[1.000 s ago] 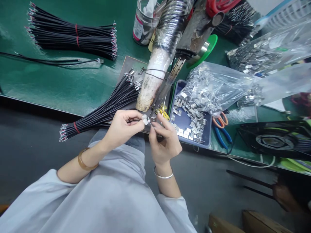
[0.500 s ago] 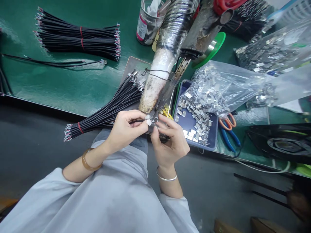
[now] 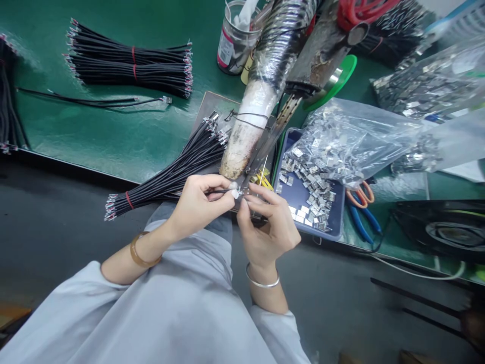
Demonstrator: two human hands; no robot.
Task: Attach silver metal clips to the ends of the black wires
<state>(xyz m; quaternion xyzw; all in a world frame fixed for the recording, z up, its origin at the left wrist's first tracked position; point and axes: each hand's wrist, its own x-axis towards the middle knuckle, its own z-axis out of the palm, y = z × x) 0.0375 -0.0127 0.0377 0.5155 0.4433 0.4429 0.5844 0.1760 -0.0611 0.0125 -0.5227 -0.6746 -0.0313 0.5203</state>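
Note:
My left hand point(image 3: 199, 205), white covers on its thumb and index tips, pinches a thin black cable point(image 3: 219, 191) near its stripped end. Facing it, my right hand point(image 3: 271, 222) has thumb and fingers closed around a small metal USB connector point(image 3: 245, 191), which meets the cable's end. Whether the two are joined, I cannot tell. Just above the fingertips, a soldering iron point(image 3: 287, 112) points down beside a white, wire-tied tube point(image 3: 248, 121). A bundle of black cables point(image 3: 166, 174) bound in red lies left of the tube, partly behind my left hand.
Right of my hands, a blue tray point(image 3: 335, 232) holds loose USB connectors, with a plastic bag of more point(image 3: 337, 141) over it. Pliers point(image 3: 359, 217) lie beyond. Another cable bundle point(image 3: 109, 63) and loose cables point(image 3: 113, 102) lie at left. A jar point(image 3: 224, 48) stands behind.
The whole view has shifted slightly, so the bench items sit a little further right and lower. Both hands keep nearly the same pinch on the cable and connector.

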